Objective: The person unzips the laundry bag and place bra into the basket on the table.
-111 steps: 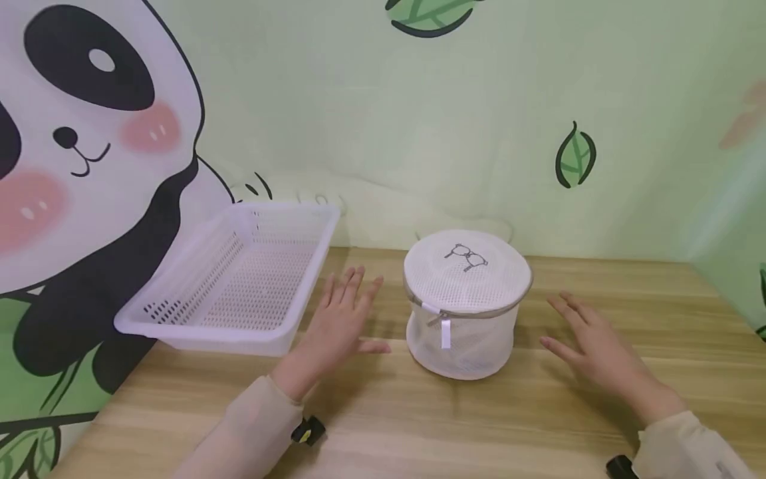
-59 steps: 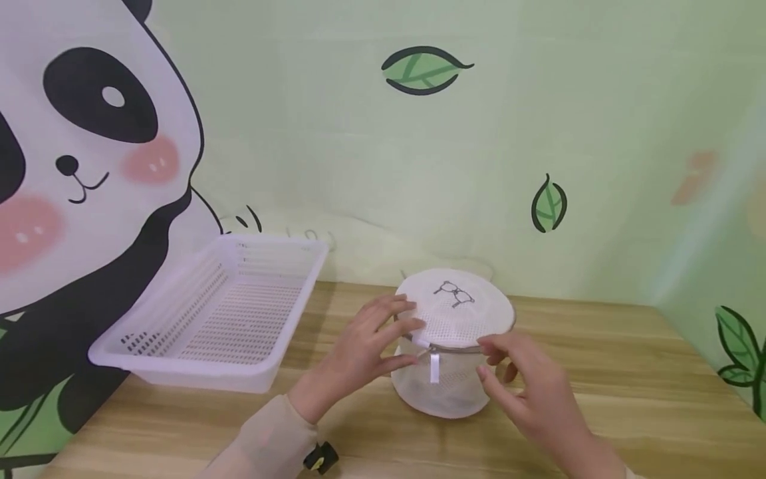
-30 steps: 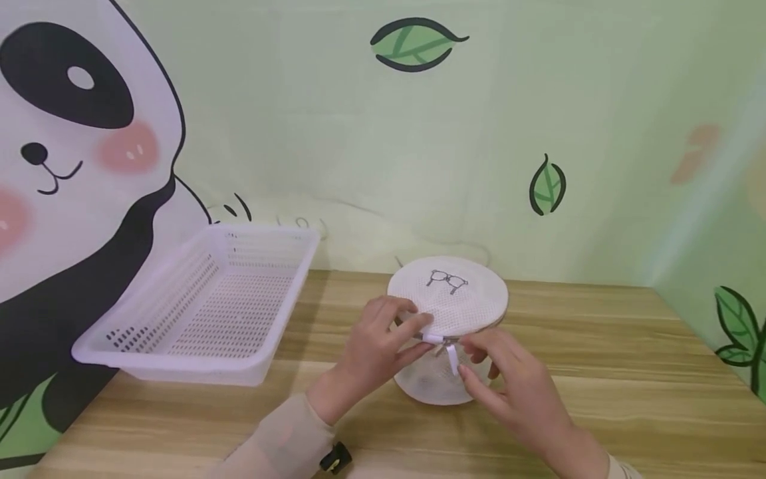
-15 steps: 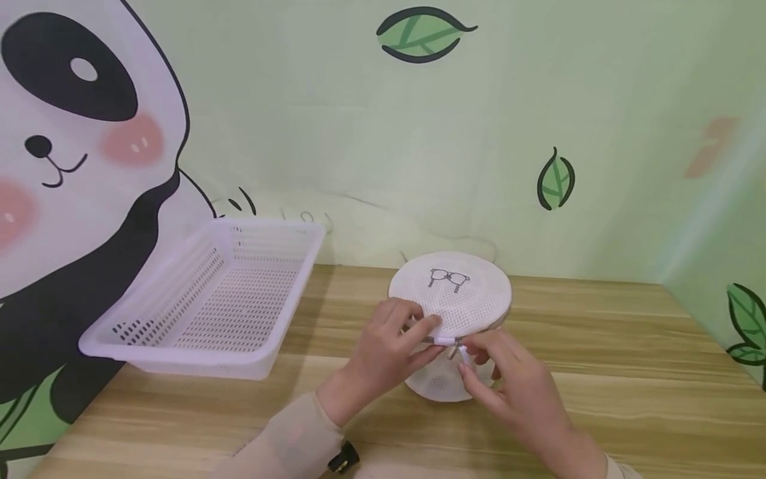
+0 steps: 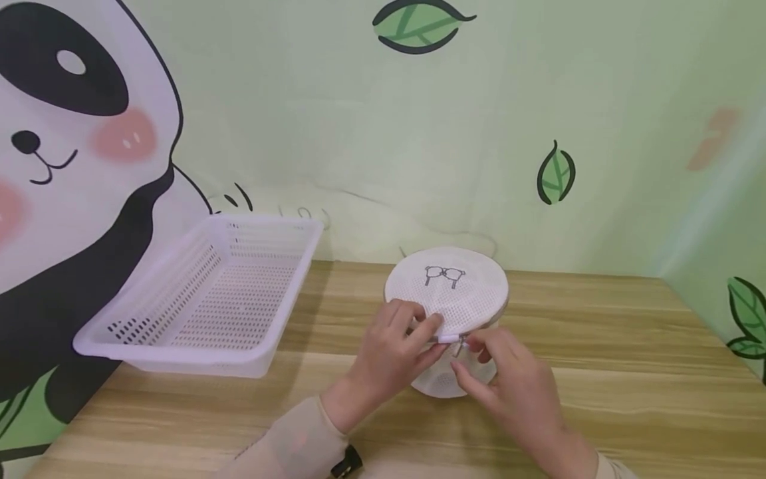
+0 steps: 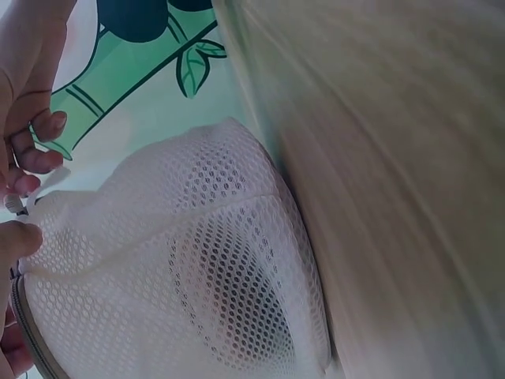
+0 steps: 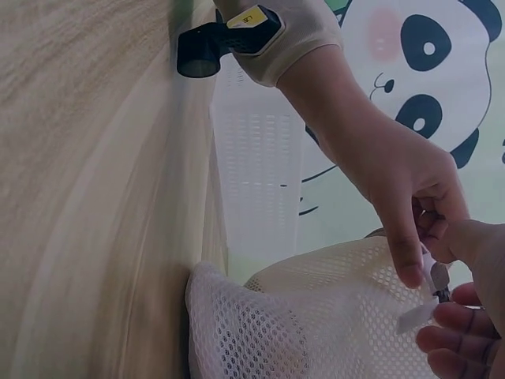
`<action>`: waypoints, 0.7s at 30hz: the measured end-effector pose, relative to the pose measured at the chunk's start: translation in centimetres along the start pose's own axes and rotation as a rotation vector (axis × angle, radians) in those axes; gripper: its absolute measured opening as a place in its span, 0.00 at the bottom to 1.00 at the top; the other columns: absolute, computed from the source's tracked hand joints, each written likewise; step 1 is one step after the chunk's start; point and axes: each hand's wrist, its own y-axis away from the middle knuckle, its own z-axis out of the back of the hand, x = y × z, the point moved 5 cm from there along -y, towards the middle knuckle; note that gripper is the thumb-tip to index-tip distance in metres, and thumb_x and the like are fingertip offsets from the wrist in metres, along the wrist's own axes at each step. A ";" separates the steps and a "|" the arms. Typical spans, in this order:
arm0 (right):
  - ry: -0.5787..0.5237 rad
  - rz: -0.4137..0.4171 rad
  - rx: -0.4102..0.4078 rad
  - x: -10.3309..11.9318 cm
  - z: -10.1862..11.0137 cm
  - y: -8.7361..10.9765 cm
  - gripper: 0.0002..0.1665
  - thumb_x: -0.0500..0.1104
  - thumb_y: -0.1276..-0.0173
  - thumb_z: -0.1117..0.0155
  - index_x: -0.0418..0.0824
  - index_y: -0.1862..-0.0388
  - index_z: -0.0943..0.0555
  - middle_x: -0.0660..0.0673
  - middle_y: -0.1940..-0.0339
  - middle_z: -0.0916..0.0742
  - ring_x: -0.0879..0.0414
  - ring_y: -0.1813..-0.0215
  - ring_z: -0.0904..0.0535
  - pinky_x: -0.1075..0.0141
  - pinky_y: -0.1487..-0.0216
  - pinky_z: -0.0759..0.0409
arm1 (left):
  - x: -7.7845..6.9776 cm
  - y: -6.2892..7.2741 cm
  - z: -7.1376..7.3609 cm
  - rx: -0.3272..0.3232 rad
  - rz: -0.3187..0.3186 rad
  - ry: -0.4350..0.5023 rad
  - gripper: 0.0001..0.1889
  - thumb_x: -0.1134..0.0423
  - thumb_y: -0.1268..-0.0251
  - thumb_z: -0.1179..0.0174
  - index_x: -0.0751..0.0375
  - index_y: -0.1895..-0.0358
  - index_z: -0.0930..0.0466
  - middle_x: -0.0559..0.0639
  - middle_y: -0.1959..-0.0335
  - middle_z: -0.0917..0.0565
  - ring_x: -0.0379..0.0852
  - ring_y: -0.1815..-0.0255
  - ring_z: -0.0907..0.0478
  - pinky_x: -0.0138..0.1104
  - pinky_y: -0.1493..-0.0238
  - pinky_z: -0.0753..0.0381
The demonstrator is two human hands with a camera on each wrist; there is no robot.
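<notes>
Closest to me, a black device [image 7: 197,55] at my left cuff [image 5: 308,432] carries a yellow label [image 7: 246,17], its marks too small to read. A few seconds ago my hands were apart from the white mesh bag [image 6: 158,245]; now both are at its rim [image 6: 31,328]. My left hand [image 5: 391,346] pinches that rim, fingers over the round lid [image 5: 445,299], thumb beneath. My right hand [image 5: 520,386] has its thumb and curled fingers at the zipper pull [image 5: 459,348]; whether they pinch it or only touch it, I cannot tell. The white ribbon [image 7: 413,318], which hung straight down before, now pokes out beside those fingertips. The bag has turned a little, so the lid's line drawing of glasses [image 5: 445,274] sits more level. It stands on the wood-grain table [image 5: 616,346]; to its left, well apart, the white slotted basket [image 5: 179,361] stays put. Behind is a pale green wall [image 5: 335,133] with a painted panda [image 5: 114,179] and leaves [image 5: 417,28].
</notes>
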 end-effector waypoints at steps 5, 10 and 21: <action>0.045 -0.008 -0.010 -0.1 -0.1 0.1 0.19 0.45 0.55 0.27 0.41 0.66 0.22 0.51 0.72 0.18 0.62 0.72 0.21 0.78 0.78 0.29 | -0.3 0.0 0.0 -0.002 -0.002 -0.013 0.20 0.51 0.61 0.24 0.55 0.63 0.19 0.48 0.69 0.25 0.43 0.69 0.29 0.30 0.66 0.27; 0.067 -0.008 -0.019 -0.1 -0.2 0.1 0.18 0.45 0.55 0.26 0.42 0.67 0.22 0.52 0.72 0.18 0.61 0.73 0.21 0.76 0.79 0.29 | -0.4 -0.1 0.0 -0.002 -0.004 -0.021 0.20 0.51 0.60 0.24 0.54 0.64 0.19 0.48 0.69 0.25 0.43 0.69 0.29 0.30 0.66 0.27; 0.065 0.004 -0.031 -0.2 -0.1 0.3 0.12 0.46 0.49 0.33 0.41 0.69 0.22 0.51 0.75 0.18 0.61 0.76 0.22 0.76 0.80 0.29 | -0.5 -0.1 -0.1 0.032 0.012 -0.014 0.19 0.51 0.57 0.25 0.54 0.63 0.19 0.48 0.68 0.25 0.43 0.68 0.29 0.31 0.65 0.28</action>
